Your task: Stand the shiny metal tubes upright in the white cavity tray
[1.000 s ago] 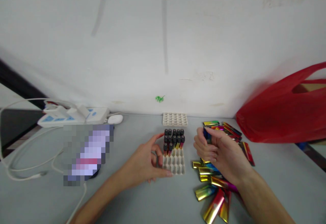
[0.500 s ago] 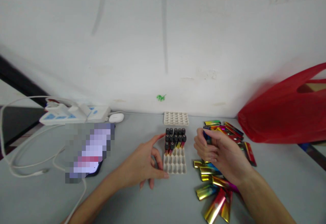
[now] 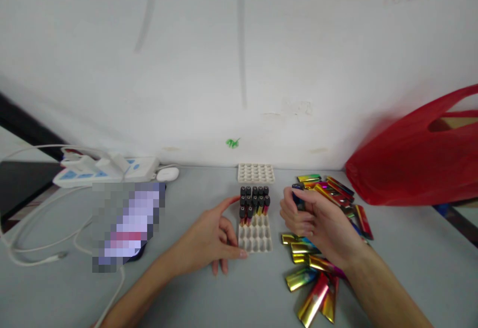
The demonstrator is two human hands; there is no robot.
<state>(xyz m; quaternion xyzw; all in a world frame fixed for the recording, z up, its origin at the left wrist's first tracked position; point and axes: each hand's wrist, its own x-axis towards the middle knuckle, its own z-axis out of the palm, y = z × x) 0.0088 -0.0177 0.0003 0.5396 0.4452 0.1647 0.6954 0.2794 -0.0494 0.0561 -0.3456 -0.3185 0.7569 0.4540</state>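
Observation:
A white plastic tray (image 3: pixel 255 241) with rows of small pockets lies on the table before me. Several black-topped pieces (image 3: pixel 255 200) with shiny coloured bodies stand upright in its far rows; the nearer pockets show bare. My left hand (image 3: pixel 214 238) grips the tray's left side, index finger along the far part and thumb at the near corner. To the right of the tray, my right hand (image 3: pixel 317 223) is closed around a dark blue piece with a black top (image 3: pixel 298 192). Most of that piece is hidden by the fingers.
Shiny flat metallic pieces (image 3: pixel 314 298) lie heaped on the right. Behind my tray sits a second pocketed tray (image 3: pixel 256 172), close to the wall. A red bag (image 3: pixel 414 164) stands far right. Leftward are a phone (image 3: pixel 130 228), cables, a power strip (image 3: pixel 144 169) and a white case (image 3: pixel 168 173).
The whole view has shifted slightly. Both hands keep nearly the same places and grips, and the tray's contents look unchanged.

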